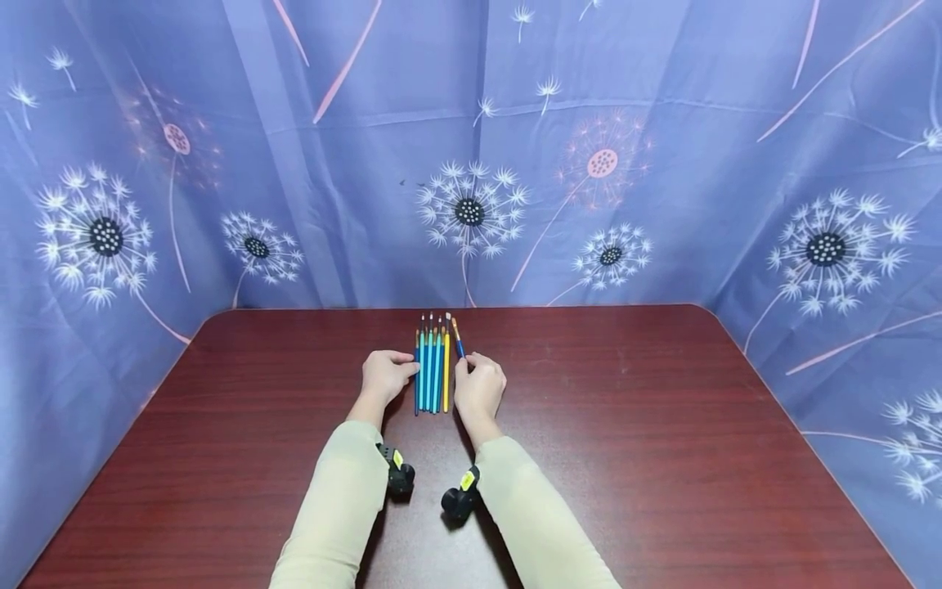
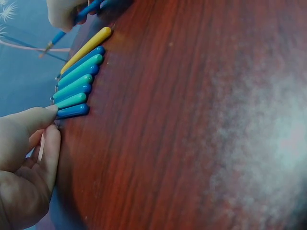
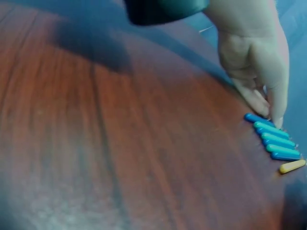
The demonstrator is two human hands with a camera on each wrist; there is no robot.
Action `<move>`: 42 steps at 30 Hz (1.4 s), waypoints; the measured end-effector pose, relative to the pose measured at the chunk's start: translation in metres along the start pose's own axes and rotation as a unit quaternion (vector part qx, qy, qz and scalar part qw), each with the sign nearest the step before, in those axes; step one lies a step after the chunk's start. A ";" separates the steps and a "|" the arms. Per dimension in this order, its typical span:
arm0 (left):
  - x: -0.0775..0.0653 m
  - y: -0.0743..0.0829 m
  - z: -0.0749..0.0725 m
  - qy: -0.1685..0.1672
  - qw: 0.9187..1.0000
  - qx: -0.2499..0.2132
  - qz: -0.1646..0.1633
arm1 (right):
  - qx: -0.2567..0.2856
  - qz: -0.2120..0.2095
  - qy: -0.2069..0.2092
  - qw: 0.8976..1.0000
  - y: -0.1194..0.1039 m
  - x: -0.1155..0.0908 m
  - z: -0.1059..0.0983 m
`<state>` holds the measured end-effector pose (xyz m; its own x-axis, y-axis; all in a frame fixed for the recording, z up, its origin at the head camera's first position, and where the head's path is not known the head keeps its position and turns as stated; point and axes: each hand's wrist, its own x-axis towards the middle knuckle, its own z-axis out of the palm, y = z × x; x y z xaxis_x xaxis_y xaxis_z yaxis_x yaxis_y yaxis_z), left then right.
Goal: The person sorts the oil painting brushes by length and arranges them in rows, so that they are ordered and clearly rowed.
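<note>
A row of paintbrushes (image 1: 430, 376), handles in teal, dark blue and yellow, lies side by side on the table with bristles pointing away. At the row's left end, my left hand (image 1: 384, 375) pinches the outermost dark blue paintbrush (image 2: 74, 111) between thumb and finger. The yellow paintbrush (image 1: 446, 376) forms the right end. Just right of it, my right hand (image 1: 480, 386) holds another blue paintbrush (image 1: 460, 348), tilted, its bristles up and to the left. In the left wrist view this brush appears raised off the table; the right wrist view mostly shows the left hand (image 3: 256, 67).
The dark red wooden table (image 1: 625, 442) extends to both sides of the hands. Behind it hangs a blue curtain (image 1: 353, 204) with a dandelion print, close to the far edge. Each forearm carries a small black wrist camera (image 1: 459, 497).
</note>
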<state>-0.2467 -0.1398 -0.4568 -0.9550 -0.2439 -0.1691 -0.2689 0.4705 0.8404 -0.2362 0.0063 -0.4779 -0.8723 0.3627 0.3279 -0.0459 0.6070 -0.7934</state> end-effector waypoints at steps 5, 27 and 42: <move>0.000 0.000 0.000 -0.001 1.000 -0.001 0.006 | 0.054 0.069 -0.004 0.996 -0.005 0.006 -0.006; 0.002 -0.002 -0.001 -0.007 1.000 -0.004 0.004 | 0.349 0.224 -0.098 0.905 -0.006 0.044 -0.047; -0.001 -0.004 0.001 0.011 1.000 -0.008 0.015 | 0.354 0.271 -0.140 0.884 0.009 0.073 -0.070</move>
<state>-0.2452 -0.1411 -0.4602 -0.9595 -0.2483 -0.1328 -0.2383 0.4648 0.8528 -0.2658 0.0879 -0.4252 -0.9413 0.2149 -0.2602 0.2092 -0.2334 -0.9496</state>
